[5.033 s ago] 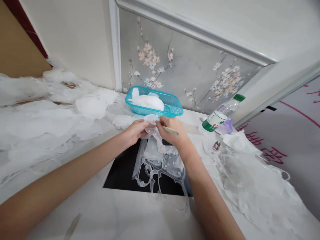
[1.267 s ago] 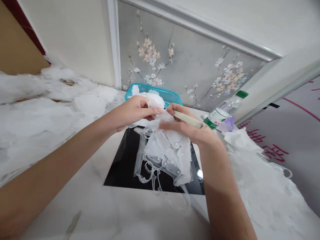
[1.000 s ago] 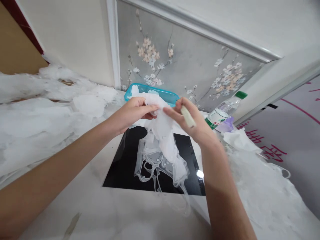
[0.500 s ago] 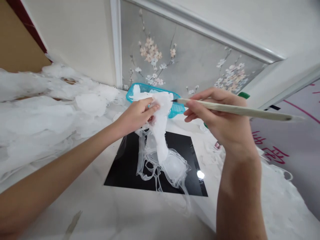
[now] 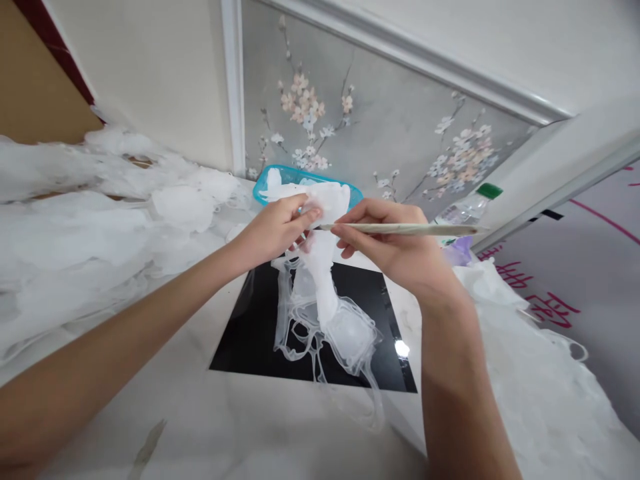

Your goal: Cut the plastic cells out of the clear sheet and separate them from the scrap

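My left hand pinches a soft, whitish translucent piece between thumb and fingers. That piece hangs down in a narrow strip onto a black mat. Thin clear loops and a rounded translucent flap lie on the mat at its lower end. In my right hand is a slim stick-like tool with a pale handle, gripped like a pen. Its tip meets the piece close to my left fingertips; whether the tip is a brush or a blade, I cannot tell.
A blue plastic basket holding white pieces stands behind my hands. Heaps of translucent pieces cover the left side, with more at right. A clear bottle with a green cap and a purple item stand back right, near a framed panel.
My right hand has moved left and slightly down, bringing the tool's tip from the piece's upper right edge to beside my left fingers. The bottle has come into view. My left hand stays almost still.
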The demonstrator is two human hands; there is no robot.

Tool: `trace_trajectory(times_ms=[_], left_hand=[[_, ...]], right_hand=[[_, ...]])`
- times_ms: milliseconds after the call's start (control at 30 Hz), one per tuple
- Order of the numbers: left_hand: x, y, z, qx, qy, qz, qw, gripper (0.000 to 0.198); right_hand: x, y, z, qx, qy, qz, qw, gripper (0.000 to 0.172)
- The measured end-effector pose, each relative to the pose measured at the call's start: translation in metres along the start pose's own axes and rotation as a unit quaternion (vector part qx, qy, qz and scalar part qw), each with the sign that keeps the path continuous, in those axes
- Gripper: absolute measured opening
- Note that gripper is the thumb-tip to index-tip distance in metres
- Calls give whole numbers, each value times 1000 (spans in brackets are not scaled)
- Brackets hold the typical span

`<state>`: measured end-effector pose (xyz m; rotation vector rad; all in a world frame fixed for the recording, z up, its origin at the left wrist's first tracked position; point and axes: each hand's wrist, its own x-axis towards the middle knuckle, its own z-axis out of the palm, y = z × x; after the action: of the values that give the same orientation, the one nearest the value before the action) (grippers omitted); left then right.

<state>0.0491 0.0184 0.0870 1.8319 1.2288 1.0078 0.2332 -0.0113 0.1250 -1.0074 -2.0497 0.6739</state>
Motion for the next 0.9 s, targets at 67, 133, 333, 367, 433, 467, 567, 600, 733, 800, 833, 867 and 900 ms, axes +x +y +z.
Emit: trace_trajectory(times_ms=[67, 133, 333, 367, 433, 467, 567, 600, 733, 800, 833, 867, 900], left_hand=[[0, 0, 0, -5, -4, 1, 1000, 28], [0, 0, 0, -5, -7, 3, 1000, 28], [0, 0, 1, -6, -15, 7, 1000, 31], [0, 0, 1, -6, -17, 7, 1000, 31], [0, 0, 1, -4, -18, 7, 1000, 33], [0, 0, 1, -3, -19, 5, 1000, 33], [-1, 1, 0, 1, -20, 2, 1000, 34], [-1, 1, 0, 2, -21, 2, 1000, 33], [-2, 3, 0, 5, -28, 4, 1000, 31], [-3, 4, 0, 12, -29, 6, 999, 29], [-3, 4, 1, 18, -31, 10, 999, 28], [-4, 4, 1, 23, -32, 14, 999, 27], [-4, 4, 1, 29, -33, 19, 999, 26]], right_hand=[[0, 0, 0, 0, -2, 2, 1000, 25], [0, 0, 0, -2, -8, -2, 1000, 24], [0, -1, 0, -10, -12, -8, 1000, 18], [0, -1, -1, -11, -14, -7, 1000, 18], [0, -1, -1, -13, -18, -4, 1000, 17], [0, -1, -1, -13, -21, -3, 1000, 17], [0, 0, -2, -14, -23, -1, 1000, 17], [0, 0, -2, -14, -23, -1, 1000, 17], [-1, 0, -3, -20, -25, -4, 999, 16], [-1, 0, -2, -35, -29, -5, 999, 16], [0, 0, -1, -46, -34, -5, 998, 16], [0, 1, 0, -57, -39, -7, 998, 16], [1, 2, 2, -69, -45, -11, 997, 16]])
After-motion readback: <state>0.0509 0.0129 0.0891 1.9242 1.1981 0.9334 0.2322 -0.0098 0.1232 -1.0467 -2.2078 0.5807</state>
